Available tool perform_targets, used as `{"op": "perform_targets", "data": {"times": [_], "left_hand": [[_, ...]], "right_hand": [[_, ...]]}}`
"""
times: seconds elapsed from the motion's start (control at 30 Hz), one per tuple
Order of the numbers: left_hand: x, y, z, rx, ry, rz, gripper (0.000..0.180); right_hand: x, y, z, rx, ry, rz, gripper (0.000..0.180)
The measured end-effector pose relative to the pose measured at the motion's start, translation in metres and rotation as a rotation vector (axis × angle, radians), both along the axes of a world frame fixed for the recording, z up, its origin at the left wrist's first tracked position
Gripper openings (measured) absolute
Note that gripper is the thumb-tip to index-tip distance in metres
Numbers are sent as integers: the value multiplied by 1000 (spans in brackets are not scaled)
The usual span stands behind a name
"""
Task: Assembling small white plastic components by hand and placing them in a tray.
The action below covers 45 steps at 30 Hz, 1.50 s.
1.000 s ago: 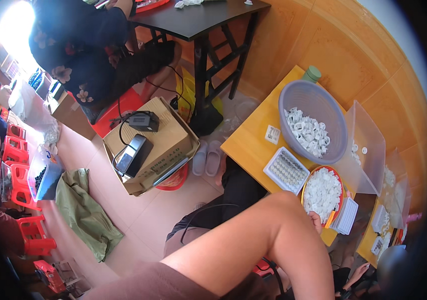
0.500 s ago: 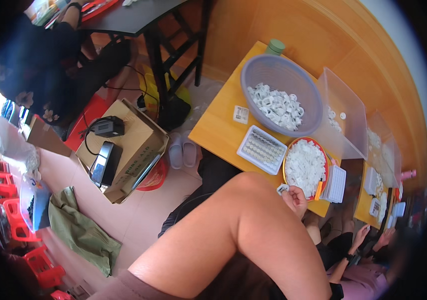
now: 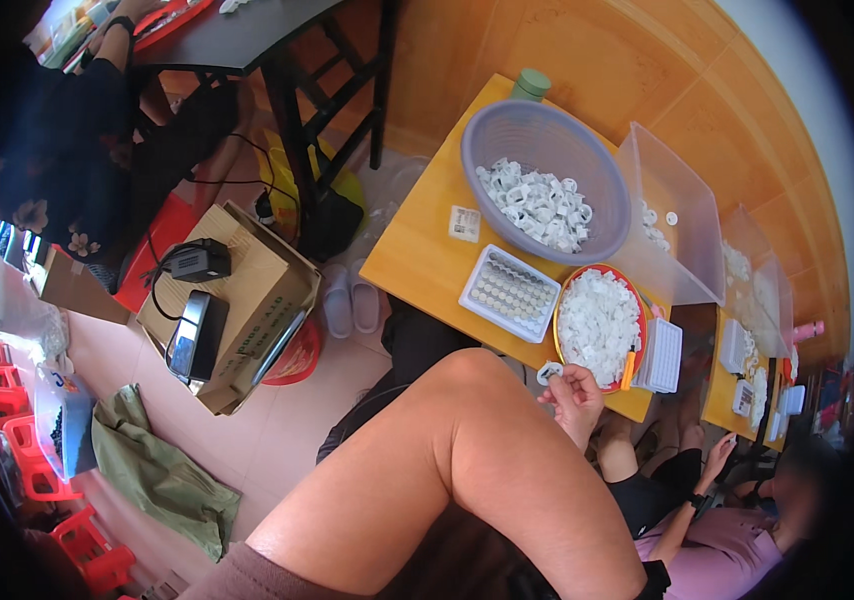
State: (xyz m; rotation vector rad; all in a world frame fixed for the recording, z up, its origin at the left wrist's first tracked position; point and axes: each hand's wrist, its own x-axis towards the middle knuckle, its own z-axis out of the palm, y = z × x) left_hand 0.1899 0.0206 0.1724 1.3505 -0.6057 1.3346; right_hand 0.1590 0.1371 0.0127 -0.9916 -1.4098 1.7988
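Observation:
My right hand (image 3: 577, 402) is closed, pinching a small white ring-shaped plastic piece (image 3: 549, 373) between its fingertips. It hovers just off the near edge of the yellow table (image 3: 417, 235), by a red-rimmed round bowl (image 3: 642, 320) heaped with white pieces. An orange-handled tool (image 3: 629, 368) lies at that bowl's edge. My bent left arm (image 3: 387, 470) fills the foreground and hides part of my right forearm. Beyond its black wristband the left hand is out of the picture. A white tray (image 3: 497, 319) holding rows of round pieces sits to the left of the bowl.
A grey-purple basin (image 3: 547, 125) of white parts, a clear bin (image 3: 672, 175) and a white gridded tray (image 3: 660, 355) share the table. Co-workers sit at right, one with a hand (image 3: 717, 458) raised, and upper left. A cardboard box (image 3: 272, 270) carries black devices.
The whole view has shifted a little. My right hand has moved slightly down and turned, so the white ring now shows more plainly. It stays pinched.

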Motion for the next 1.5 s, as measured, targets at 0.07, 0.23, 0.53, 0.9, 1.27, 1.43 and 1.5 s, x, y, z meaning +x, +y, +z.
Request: {"op": "perform_targets", "data": {"times": [0.07,0.23,0.53,0.9,1.27,1.43,1.5], "left_hand": [[1,-1,1,5,-2,2,26],[7,-5,-2,16,-3,-6,25],[17,-14,-1,30,-19,-39,23],[24,-16,-5,38,-4,18,21],[27,-22,-5,59,-4,37,20],[28,-26,-5,71,-8,3,19],[29,-29,-5,79,-10,-15,19]], "right_hand": [[-1,-2,-1,7,-2,4,14],[0,-2,-3,-5,26,30,14],[-3,-4,1,-9,26,34,14],[-5,-9,-2,-9,27,30,12],[-8,-8,-2,-10,36,44,13],[-14,-8,-2,-12,49,66,13],[-12,-9,-4,-12,55,52,14]]}}
